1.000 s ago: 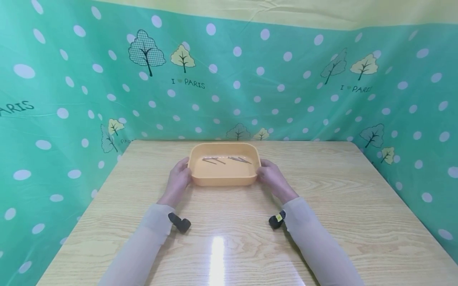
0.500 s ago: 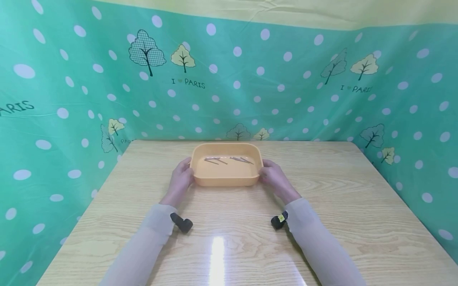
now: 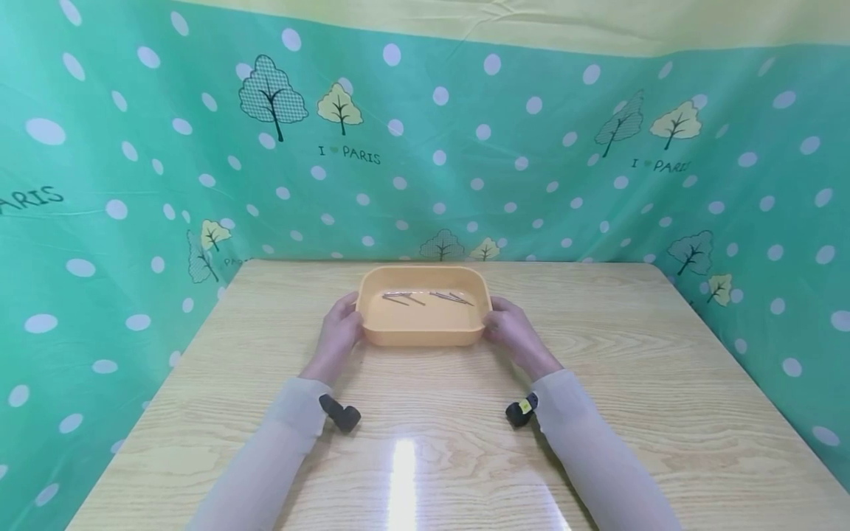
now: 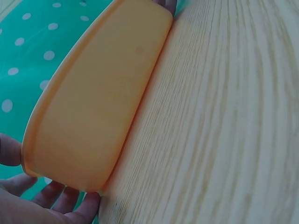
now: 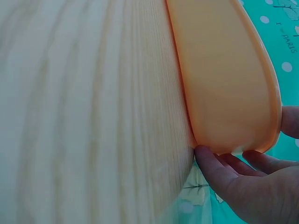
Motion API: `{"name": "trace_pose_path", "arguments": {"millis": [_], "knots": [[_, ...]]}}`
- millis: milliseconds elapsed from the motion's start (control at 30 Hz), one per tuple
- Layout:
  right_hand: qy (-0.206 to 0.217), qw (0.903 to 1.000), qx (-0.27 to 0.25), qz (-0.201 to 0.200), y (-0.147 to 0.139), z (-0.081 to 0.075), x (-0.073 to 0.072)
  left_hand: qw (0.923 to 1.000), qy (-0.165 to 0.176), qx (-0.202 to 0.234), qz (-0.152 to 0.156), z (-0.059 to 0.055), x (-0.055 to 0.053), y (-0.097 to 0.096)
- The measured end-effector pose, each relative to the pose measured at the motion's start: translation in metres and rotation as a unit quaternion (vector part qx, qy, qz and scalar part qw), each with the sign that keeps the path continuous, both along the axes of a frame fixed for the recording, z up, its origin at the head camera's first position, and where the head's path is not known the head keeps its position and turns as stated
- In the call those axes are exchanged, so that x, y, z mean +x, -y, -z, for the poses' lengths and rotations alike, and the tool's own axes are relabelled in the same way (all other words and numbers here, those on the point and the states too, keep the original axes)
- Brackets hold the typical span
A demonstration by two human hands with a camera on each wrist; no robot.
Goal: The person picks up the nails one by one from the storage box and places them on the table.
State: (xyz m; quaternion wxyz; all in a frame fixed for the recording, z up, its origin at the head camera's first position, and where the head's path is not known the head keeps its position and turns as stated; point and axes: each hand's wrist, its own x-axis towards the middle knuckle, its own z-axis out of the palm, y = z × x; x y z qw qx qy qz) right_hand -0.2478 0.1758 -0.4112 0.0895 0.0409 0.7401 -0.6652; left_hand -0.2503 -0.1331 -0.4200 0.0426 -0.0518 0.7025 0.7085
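An orange plastic tray [image 3: 426, 338] with rounded corners stands toward the back of the table, between both hands. Several thin metal nails [image 3: 416, 300] lie in two loose groups on its floor. My left hand [image 3: 337, 330] grips the tray's left end, the thumb at the rim and the fingers curled along the outer wall, as the left wrist view shows. At the opposite end my right hand [image 3: 519, 333] holds it the same way, fingertips low on the wall [image 5: 229, 93] near the tabletop. The far sides of the fingers are hidden behind the tray.
The wood-grain table [image 3: 425, 398] reaches back to a green dotted curtain [image 3: 425, 184] that hangs behind it and along both sides. A black wrist camera [image 3: 341, 414] is on the left sleeve, another wrist camera [image 3: 521, 410] on the right one. Light glares on the front of the tabletop.
Both hands have shifted the tray slightly to the right across the table, with the nails inside it. Their hold on its ends looks the same.
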Motion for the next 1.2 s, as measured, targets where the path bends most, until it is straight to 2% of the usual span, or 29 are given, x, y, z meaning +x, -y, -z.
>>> {"name": "trace_pose_path", "arguments": {"millis": [333,733,867,1000,1200], "knots": [[0.0,1.0,0.002,-0.001,0.0,-0.002,0.002,0.9998,0.005,0.019,0.006,-0.001,0.0,-0.001],[0.01,0.9999,0.007,0.003,-0.004,-0.003,0.0,0.9995,0.02,0.022,-0.007,-0.004,-0.001,-0.002],[0.021,0.9987,0.046,0.007,-0.01,-0.009,-0.004,0.9992,0.026,0.027,-0.012,-0.004,-0.002,-0.001],[0.006,0.9945,0.104,0.001,-0.016,-0.024,-0.01,0.999,0.026,0.034,-0.016,-0.004,-0.003,-0.001],[-0.042,0.9773,0.206,-0.025,-0.014,-0.05,-0.023,0.9983,0.032,0.043,-0.021,-0.004,-0.003,-0.001]]}}
